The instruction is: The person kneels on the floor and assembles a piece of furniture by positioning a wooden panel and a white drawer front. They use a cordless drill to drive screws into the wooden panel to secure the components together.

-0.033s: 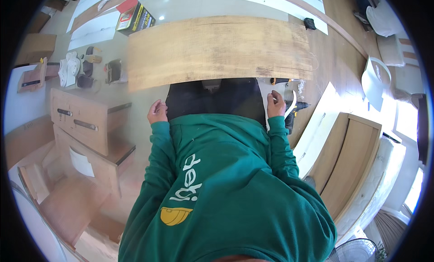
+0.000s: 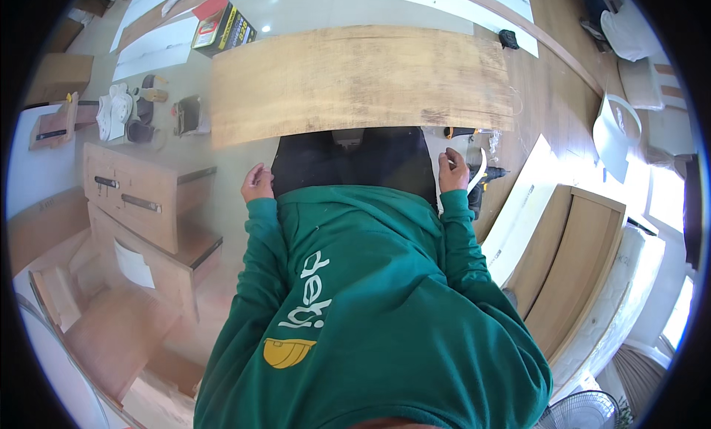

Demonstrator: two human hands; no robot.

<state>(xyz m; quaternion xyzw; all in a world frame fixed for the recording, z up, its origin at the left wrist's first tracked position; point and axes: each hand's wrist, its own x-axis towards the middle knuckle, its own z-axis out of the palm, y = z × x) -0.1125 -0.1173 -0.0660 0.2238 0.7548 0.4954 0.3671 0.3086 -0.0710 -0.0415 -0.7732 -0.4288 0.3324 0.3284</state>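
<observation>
Right hand [image 2: 452,171] grip pinching white strip [image 2: 480,170], left hand [image 2: 257,183] fisted

I note one rectangular cardboard box with yellow, black and red printed faces [image 2: 224,27] on the floor, just beyond the wide wooden board's [image 2: 355,77] far left corner. I see no screens or signs.

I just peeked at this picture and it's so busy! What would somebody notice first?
Probably the big green sweatshirt filling the lower middle, with a yellow helmet badge on it. Just above it lies a long wooden board, stretching across the top. The left hand is curled into a loose fist beside the body, and the right hand holds a thin white strip next to a drill on the floor.
</observation>
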